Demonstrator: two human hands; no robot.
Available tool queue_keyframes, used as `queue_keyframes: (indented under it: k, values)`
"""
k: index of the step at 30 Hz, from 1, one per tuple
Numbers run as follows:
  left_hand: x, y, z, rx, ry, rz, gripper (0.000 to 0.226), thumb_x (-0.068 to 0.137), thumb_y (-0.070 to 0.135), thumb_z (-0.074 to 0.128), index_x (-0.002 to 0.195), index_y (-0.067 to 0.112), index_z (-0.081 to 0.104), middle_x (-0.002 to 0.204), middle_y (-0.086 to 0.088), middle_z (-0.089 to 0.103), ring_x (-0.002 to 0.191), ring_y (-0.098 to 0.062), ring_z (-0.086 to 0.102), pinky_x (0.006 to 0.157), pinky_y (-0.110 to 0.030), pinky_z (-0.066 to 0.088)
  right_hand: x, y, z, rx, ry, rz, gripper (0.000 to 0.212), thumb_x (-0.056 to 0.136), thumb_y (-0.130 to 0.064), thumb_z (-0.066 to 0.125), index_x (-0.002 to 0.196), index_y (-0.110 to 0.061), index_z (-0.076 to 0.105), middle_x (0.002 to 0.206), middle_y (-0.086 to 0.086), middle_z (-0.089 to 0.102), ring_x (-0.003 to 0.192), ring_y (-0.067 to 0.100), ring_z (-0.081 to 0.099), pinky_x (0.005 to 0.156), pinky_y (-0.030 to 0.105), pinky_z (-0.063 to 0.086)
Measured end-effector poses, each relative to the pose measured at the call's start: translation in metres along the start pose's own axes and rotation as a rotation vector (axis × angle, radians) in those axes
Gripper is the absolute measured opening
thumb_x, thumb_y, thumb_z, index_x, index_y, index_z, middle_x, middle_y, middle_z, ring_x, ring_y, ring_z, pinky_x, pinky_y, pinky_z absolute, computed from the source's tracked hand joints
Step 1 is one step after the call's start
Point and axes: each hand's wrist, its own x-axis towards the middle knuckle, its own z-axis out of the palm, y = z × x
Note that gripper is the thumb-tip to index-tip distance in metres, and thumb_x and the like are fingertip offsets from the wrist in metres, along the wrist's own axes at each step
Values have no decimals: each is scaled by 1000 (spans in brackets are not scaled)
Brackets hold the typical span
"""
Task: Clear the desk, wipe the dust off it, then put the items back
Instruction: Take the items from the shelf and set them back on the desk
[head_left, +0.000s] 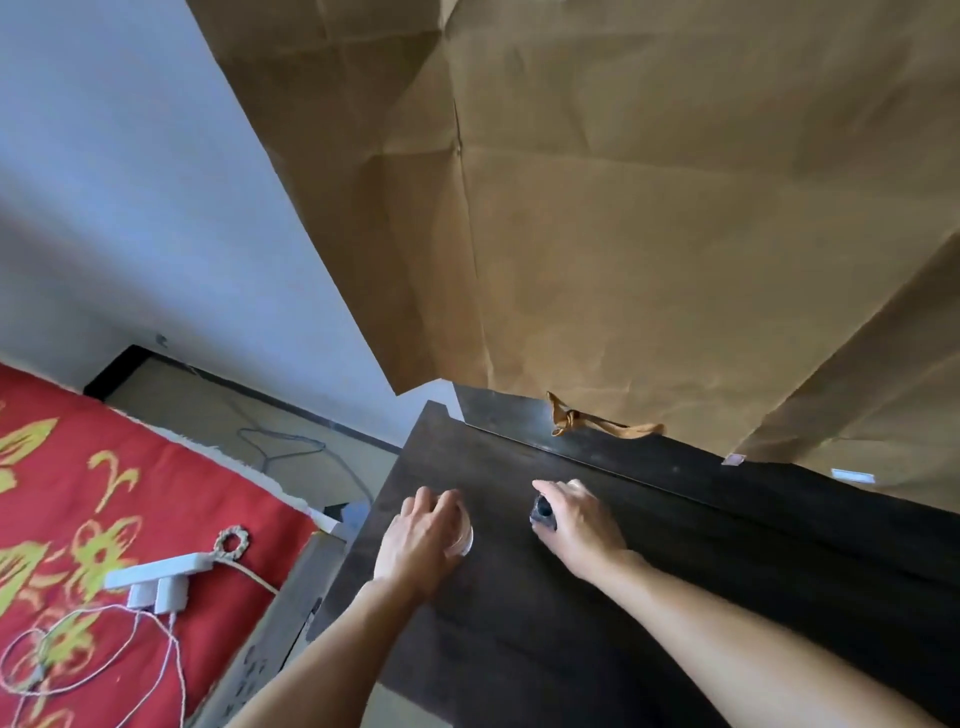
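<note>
Brown paper hangs behind the dark desk (571, 623). Left hand (423, 540) wraps its fingers around a small white jar (464, 540). Right hand (582, 525) grips a dark thing (543, 512). Under those fingers the jar could slide and tip if grabbed too loosely.

Dark brown wooden desk top (597, 623): matt, faint grain, dull sheen along the far raised ledge. Creased brown kraft paper sheet (649, 208) behind the desk: matt, fold lines and wrinkles visible. Twisted tan paper cord (597, 420) on the ledge: fibrous look. Red woven cloth with yellow floral pattern (130, 509) at left: coarse, textile weave. White plastic power strip (156, 566) on the cloth: smooth, slightly glossy. Pale blue-white painted wall (130, 182) at far left: smooth, matt. Small round translucent container (464, 540) under the left hand (421, 535): smooth, material uncertain.
</note>
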Motion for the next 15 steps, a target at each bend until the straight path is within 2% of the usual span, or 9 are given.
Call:
queue_keyframes:
  k: [5, 11, 15]
  values:
    - [65, -20, -3, 61, -8, 99, 57, 82, 33, 64, 132, 25, 37, 124, -4, 46, 111, -27, 47, 90, -34, 45, 47, -15, 22, -27, 19, 129, 25, 81, -13, 63, 106, -13, 60, 106, 4, 59, 104, 24, 50, 81, 33, 43]
    - [119, -41, 0, 85, -28, 245, 46, 79, 23, 61, 121, 21, 44, 116, -4, 47, 103, -28, 48, 83, -35, 44, 78, -37, 43, -35, 112, 143, 25, 75, -6, 63, 99, -14, 62, 98, 3, 61, 97, 27, 53, 72, 38, 49]
    - [133, -52, 1, 103, -97, 321, 51, 81, 28, 64, 126, 20, 42, 120, -3, 43, 110, -27, 45, 87, -33, 43, 87, -43, 49, -21, 118, 176, 33, 73, -4, 64, 105, -14, 61, 103, 2, 61, 101, 25, 53, 76, 40, 50]
